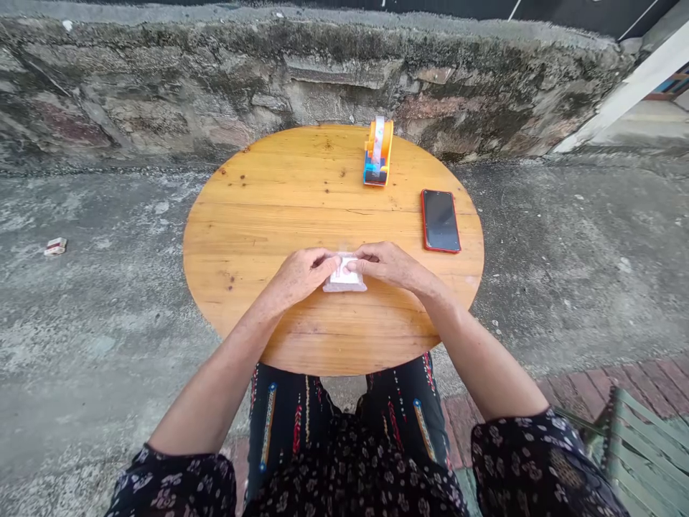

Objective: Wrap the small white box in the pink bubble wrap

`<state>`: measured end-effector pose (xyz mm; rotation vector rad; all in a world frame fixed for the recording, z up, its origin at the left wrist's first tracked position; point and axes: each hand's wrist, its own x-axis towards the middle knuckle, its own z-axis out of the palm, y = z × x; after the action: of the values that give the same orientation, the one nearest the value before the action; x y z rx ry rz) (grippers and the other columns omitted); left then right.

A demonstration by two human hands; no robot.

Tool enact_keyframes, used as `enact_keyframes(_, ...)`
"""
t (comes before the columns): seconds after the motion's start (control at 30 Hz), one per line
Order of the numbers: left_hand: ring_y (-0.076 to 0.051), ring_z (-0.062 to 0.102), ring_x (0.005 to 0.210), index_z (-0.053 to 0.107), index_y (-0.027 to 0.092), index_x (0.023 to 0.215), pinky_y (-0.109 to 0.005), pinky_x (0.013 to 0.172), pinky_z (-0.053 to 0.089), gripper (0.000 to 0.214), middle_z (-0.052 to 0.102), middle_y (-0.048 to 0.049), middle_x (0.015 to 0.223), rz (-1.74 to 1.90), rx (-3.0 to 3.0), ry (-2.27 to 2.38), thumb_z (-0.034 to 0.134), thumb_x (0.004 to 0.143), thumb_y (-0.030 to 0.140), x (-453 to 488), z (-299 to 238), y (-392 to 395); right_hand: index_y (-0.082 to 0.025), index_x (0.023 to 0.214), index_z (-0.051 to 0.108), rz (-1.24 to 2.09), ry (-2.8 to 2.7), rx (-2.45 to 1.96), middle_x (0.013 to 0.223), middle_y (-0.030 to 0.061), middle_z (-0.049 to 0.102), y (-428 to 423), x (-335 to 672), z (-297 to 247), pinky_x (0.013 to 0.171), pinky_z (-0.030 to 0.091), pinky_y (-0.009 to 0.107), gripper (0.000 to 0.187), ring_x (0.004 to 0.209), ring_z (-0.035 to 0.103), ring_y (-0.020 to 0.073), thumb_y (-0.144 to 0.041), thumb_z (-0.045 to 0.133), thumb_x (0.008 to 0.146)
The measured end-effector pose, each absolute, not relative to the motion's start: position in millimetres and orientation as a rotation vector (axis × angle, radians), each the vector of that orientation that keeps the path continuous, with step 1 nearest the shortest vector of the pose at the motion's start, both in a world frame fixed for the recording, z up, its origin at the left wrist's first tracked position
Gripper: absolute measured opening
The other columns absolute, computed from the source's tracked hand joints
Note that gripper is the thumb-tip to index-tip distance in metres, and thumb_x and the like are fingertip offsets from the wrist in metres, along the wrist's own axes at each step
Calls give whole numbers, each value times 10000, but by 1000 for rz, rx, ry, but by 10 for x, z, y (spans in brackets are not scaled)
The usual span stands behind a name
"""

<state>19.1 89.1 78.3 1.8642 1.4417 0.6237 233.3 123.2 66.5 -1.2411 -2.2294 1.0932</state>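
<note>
At frame centre, a white packet [344,281] is being handled, held by the thumbs and fingers of left hand [306,274] and right hand [392,266]; even two-handed control seems needed next.

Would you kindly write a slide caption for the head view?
Left hand and right hand hold a wrapped white packet at a wooden table, tape dispenser and phone beyond.
</note>
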Motion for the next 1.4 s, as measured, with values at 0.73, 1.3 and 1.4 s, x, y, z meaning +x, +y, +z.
enact_keyframes(0.73,-221,588,1024,669,196,1037,-401,885,520,178,604,-82,1103,1474,2231,1466,653,861,216,375,309,232,-180,884,698,1032,-2139,-1223,798,7,682,987,2311,704,679,400,252,286,726,582,126,-393,512,927)
enact_keyframes(1.3,-211,595,996,668,191,1012,-397,882,530,155,594,-89,1102,1480,2165,1409,638,863,220,371,266,232,-158,666,623,1443,-1773,-1479,678,28,698,1338,2049,738,456,360,221,208,412,483,62,-232,578,855)
enact_keyframes(1.4,-211,592,998,668,192,1013,-402,884,531,156,589,-88,1105,1478,2152,1403,636,863,219,375,262,237,-166,673,619,1509,-1763,-1452,638,18,672,1349,2042,733,450,334,223,221,419,449,63,-261,586,869)
